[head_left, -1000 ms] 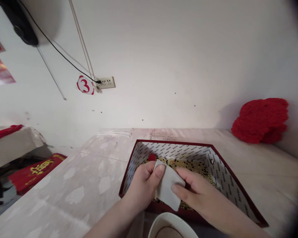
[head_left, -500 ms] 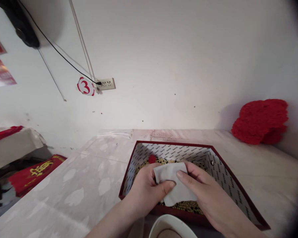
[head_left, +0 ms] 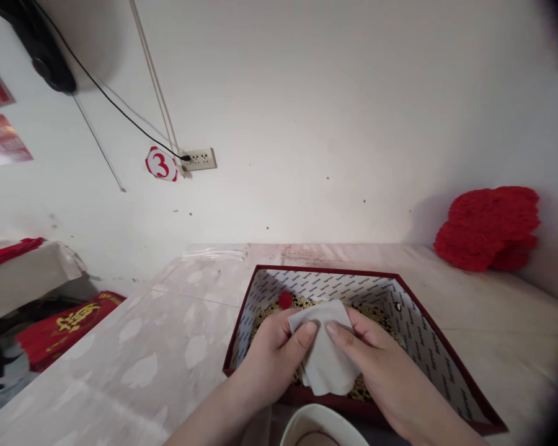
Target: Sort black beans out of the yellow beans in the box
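Note:
Both my hands hold one white paper tissue (head_left: 326, 359) above a shallow dark-red box (head_left: 242, 322). My left hand (head_left: 272, 359) pinches the tissue's left side with the thumb on top. From the right, my right hand (head_left: 372, 365) grips its other side, fingers on top. The box has a white printed lining and holds a layer of small yellow and dark beans (head_left: 376, 317). A small red ball (head_left: 285, 300) lies on the beans just beyond my left hand.
A white bowl's rim (head_left: 323, 424) shows at the bottom edge, in front of the box. A red fluffy pile (head_left: 490, 226) sits at the back right against the wall. The table (head_left: 134, 365) has a pale marbled cover. Red items lie lower left.
The tissue has been turned and reshaped between my hands; my left thumb has shifted up onto its top edge. Both hands stay over the box.

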The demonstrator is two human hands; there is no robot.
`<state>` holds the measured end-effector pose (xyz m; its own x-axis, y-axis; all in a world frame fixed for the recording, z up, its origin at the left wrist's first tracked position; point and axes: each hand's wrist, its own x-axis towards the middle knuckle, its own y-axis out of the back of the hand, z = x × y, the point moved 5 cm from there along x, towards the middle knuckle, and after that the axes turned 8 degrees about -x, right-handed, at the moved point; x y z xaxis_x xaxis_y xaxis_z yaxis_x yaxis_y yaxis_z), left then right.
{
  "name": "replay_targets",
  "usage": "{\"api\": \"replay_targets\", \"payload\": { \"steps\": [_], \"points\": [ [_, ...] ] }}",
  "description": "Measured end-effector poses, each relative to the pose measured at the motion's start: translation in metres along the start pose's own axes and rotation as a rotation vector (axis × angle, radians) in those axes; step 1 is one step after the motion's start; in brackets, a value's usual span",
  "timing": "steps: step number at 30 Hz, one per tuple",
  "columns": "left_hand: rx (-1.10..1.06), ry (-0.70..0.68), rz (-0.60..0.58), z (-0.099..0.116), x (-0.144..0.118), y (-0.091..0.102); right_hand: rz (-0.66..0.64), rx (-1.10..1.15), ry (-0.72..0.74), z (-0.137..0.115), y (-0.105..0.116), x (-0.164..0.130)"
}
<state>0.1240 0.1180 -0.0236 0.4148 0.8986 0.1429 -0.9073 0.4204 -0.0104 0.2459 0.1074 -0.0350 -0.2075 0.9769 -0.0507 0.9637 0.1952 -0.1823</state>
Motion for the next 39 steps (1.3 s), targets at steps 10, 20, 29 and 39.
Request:
{"api": "replay_targets", "payload": {
  "steps": [10, 20, 29, 39],
  "points": [
    [-0.068, 0.001, -0.04, -0.001, -0.0006, -0.0035, 0.005, -0.019, 0.01, 0.0037, 0.0049, -0.0001],
    [-0.105, 0.006, 0.015, -0.0008, 0.0002, -0.0015, -0.042, -0.129, 0.023, 0.0023, 0.002, 0.0028],
    [0.042, -0.001, 0.036, -0.0019, 0.0008, 0.0043, 0.012, -0.19, 0.037, 0.0002, 0.0058, 0.0023],
    [-0.052, 0.013, 0.034, -0.004, 0.0015, 0.0029, -0.063, 0.022, -0.001, 0.0035, 0.0007, 0.0021]
  ]
}}
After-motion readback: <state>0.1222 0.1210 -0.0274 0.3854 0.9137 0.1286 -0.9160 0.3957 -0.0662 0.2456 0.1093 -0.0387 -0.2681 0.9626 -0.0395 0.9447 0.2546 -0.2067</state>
